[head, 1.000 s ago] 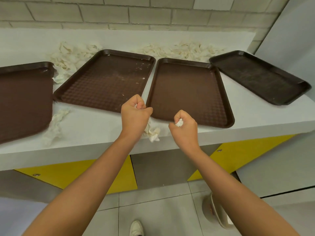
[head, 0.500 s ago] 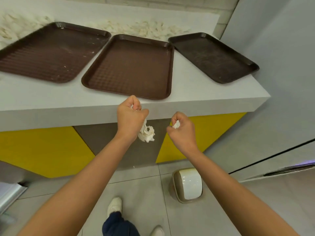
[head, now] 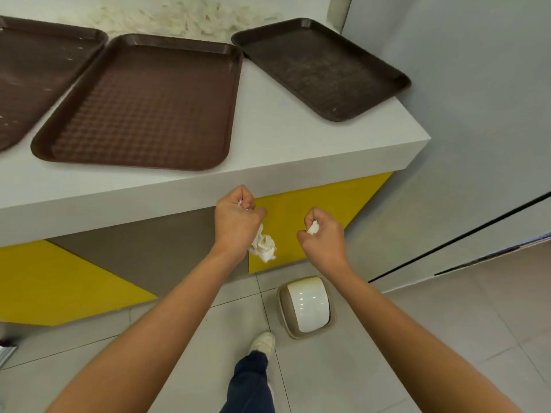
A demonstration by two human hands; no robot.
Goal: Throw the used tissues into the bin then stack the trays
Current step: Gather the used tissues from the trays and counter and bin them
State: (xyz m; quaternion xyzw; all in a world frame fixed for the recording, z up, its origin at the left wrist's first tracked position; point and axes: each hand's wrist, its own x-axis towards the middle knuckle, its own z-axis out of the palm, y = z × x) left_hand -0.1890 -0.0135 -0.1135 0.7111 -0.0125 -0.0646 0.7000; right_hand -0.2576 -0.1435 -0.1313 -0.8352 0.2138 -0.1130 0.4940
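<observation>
My left hand [head: 235, 222] grips a crumpled white tissue [head: 263, 247] that hangs out below the fist. My right hand [head: 323, 235] grips a smaller tissue wad [head: 313, 228], only a corner showing. Both fists hang in front of the counter's front edge, above the floor. A small tan bin with a white swing lid [head: 305, 307] stands on the floor just below my right hand. Three brown trays lie on the white counter [head: 268, 144]: a left one [head: 35, 73], a middle one [head: 143, 105], a darker right one [head: 322, 67]. More tissues [head: 185, 19] are heaped behind the trays.
The counter base has yellow and brown panels [head: 298, 210]. A grey wall [head: 477, 114] closes the right side. My shoe and trouser leg [head: 259, 362] are on the tiled floor left of the bin.
I have turned right and down, away from the counter. Both fists with their tissues have come off the counter top and down toward the bin, which is now in full view.
</observation>
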